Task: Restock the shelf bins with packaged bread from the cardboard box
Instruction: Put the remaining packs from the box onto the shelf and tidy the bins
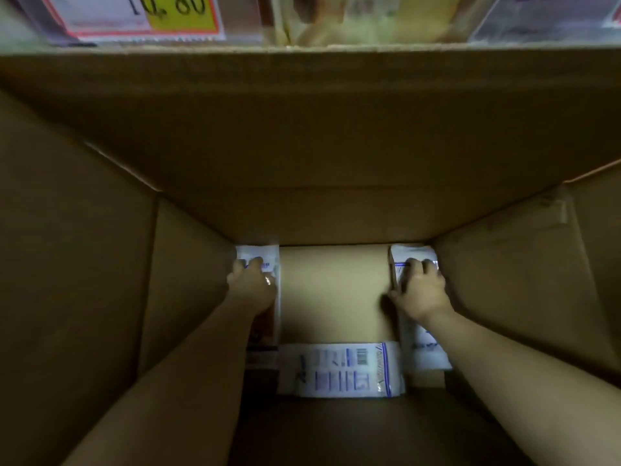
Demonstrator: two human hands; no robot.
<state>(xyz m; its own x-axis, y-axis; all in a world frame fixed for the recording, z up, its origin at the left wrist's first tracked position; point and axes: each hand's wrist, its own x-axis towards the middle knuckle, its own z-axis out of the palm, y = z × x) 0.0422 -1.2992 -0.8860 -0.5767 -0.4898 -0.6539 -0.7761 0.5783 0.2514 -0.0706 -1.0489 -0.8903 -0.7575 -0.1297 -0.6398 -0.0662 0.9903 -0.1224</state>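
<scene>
I look straight down into a deep cardboard box (319,146). Both arms reach to its bottom. My left hand (252,285) grips a white bread package (260,255) lying along the left wall. My right hand (420,290) grips another white package (425,348) along the right wall, fingers curled over its far end. A third white package (342,369), label side up with a barcode, lies flat across the near side of the bottom between my arms.
The bare box floor (332,290) shows between the two held packages. Tall box walls and flaps enclose both sides. Above the box's far rim, a shelf shows a price tag (151,15) and blurred packaged goods (369,18).
</scene>
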